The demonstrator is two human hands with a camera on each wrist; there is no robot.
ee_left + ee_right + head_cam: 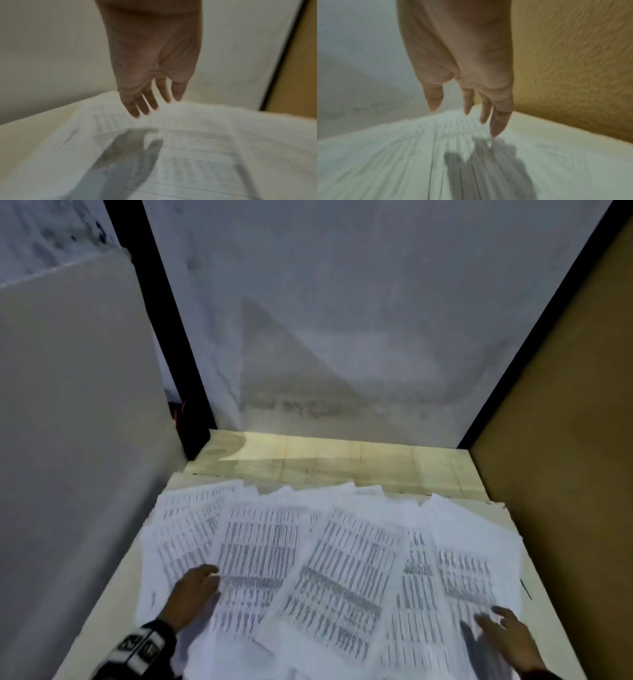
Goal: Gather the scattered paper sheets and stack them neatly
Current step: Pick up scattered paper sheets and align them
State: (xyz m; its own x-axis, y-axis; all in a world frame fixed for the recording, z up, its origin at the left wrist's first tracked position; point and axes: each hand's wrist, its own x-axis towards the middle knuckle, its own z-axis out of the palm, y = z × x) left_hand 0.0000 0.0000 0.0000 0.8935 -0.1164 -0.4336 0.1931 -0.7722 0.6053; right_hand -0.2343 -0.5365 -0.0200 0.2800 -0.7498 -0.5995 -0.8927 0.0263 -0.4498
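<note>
Nearest: left hand (193,594) low left, right hand (507,635) low right, well apart, one at each flank of the spread. Both with fingers extended and loose, holding nothing. Left wrist view: fingers (137,102) straight, seemingly just above the paper, shadow beneath; contact unclear through blur. Right wrist view: fingers (498,121) spread, little-finger tip at or almost on a sheet; cannot tell which.

Between and beyond the hands: printed paper sheets (342,559) fanned and overlapping on the pale worktop (102,611), covering most of its width. Long axes mostly pointing away from the body, splayed like a fan, left ones tilted left, right ones tilted right. Left hand nearer the left-tilted sheets, right hand nearer the right-edge sheets beside the brown side panel (565,440).

Farther: bare wood strip of worktop, then white back wall (342,320).

Judgement: gathering barely begun, nothing stacked. Likely next: sweep both hands inward toward the centre, rotating sheets to a common axis. Risk: top sheets sliding or creasing.
</note>
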